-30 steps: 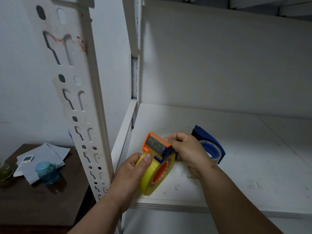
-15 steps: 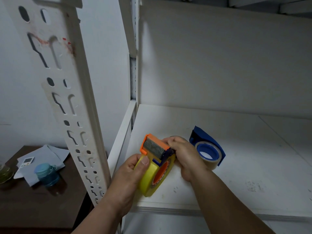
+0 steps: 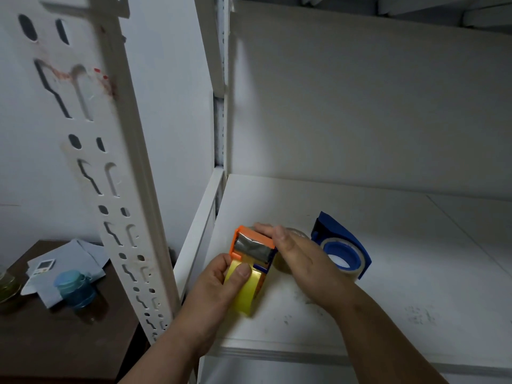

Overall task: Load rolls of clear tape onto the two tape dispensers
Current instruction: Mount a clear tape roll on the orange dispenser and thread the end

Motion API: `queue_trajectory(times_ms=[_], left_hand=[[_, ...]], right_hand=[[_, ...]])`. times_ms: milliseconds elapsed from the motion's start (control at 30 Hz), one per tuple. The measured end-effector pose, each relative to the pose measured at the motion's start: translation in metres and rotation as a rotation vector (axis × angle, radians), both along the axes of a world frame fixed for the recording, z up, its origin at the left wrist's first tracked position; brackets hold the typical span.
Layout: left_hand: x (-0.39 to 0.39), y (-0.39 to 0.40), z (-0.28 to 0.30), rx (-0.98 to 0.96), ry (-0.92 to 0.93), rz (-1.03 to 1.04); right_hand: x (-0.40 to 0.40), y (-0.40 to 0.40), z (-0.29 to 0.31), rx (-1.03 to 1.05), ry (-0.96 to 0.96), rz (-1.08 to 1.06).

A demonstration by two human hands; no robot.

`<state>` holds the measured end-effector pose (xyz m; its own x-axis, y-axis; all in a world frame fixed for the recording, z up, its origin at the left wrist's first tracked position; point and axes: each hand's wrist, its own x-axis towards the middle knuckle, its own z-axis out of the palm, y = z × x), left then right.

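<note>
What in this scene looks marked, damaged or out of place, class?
The white slotted upright has reddish smears beside its upper slots, like rust or paint. The shelf board shows dark scuffs near its front edge. Both tape dispensers look intact.

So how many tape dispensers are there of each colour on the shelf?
Yellow and orange tape dispenser, gripped by the left hand with the right hand flat against its side: 1
Blue tape dispenser, with a clear tape roll on it: 1
Total: 2
</note>
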<state>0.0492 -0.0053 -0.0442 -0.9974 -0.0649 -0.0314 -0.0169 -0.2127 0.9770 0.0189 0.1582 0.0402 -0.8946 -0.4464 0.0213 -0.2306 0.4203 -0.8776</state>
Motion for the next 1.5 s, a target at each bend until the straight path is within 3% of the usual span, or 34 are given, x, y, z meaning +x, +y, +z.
queue_trajectory(times_ms=[167, 267, 567, 867, 1033, 1267, 1367, 1500], left_hand=[[0.002, 0.001, 0.002, -0.160, 0.039, 0.006], [0.003, 0.003, 0.004, -0.184, 0.046, 0.012], [0.004, 0.004, 0.010, -0.225, 0.017, 0.035], [0.002, 0.005, 0.011, -0.285, 0.007, 0.041], [-0.001, 0.007, 0.014, -0.273, 0.002, 0.054], [-0.002, 0.005, 0.015, -0.285, -0.007, 0.044], [-0.003, 0.005, 0.015, -0.282, -0.007, 0.046], [-0.004, 0.006, 0.018, -0.288, -0.003, 0.055]], right_hand=[[0.003, -0.011, 0.001, 0.232, 0.270, 0.093], [0.004, -0.015, 0.000, 0.234, 0.353, 0.086], [0.002, -0.013, -0.002, 0.113, 0.227, 0.064], [0.006, -0.014, 0.001, 0.045, 0.243, 0.083], [0.002, -0.007, 0.004, -0.132, 0.067, 0.002], [-0.002, -0.008, 0.001, 0.108, 0.169, 0.029], [0.000, -0.009, 0.003, 0.041, 0.183, 0.022], [-0.002, -0.010, 0.008, -0.197, 0.080, -0.045]])
